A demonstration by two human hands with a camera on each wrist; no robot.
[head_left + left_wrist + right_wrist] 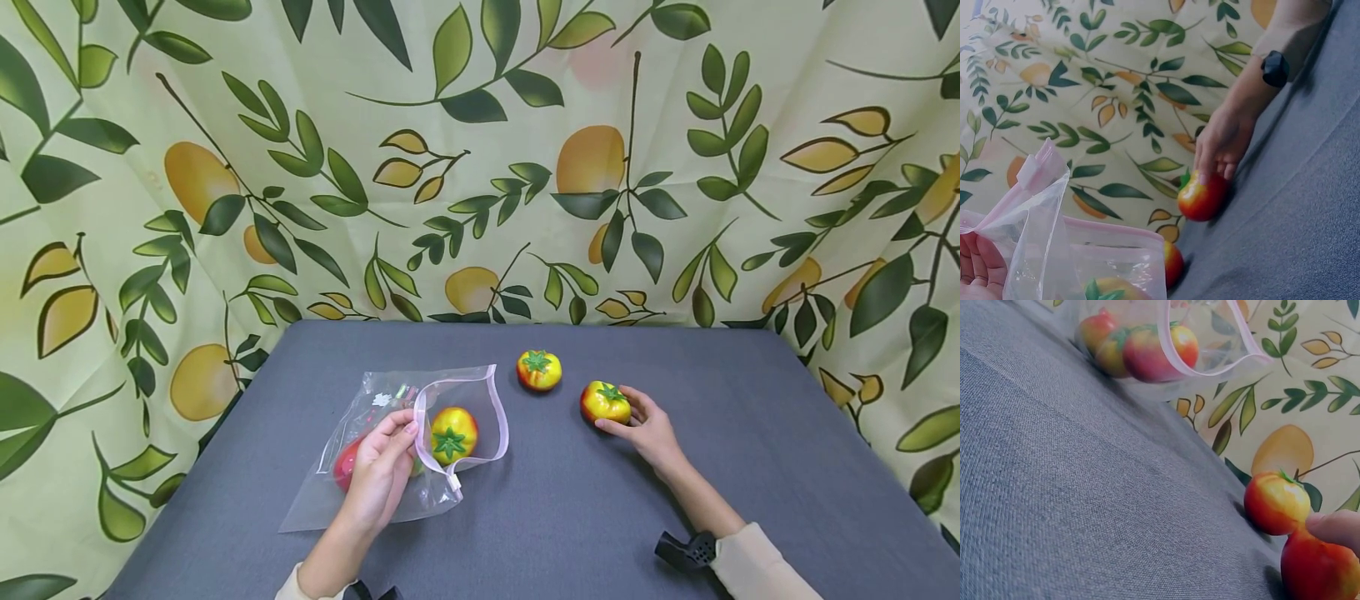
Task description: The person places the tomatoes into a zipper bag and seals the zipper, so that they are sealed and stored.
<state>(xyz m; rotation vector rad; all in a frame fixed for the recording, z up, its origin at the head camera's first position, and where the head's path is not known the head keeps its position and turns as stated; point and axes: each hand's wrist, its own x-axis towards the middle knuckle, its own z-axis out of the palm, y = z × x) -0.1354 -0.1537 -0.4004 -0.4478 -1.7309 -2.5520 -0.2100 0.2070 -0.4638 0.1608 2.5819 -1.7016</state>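
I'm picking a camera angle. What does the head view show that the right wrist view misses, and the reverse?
Only head: the left hand holding the clear bag, and the right sleeve.
Only right wrist: a side-on look at the bag, at least three bagged fruits distinct.
Both: the bag, the untouched loose fruit, and the fruit the right hand grips.

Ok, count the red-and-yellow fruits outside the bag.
2: one fruit gripped by the right hand, another fruit farther back on the table, nearer the bag.
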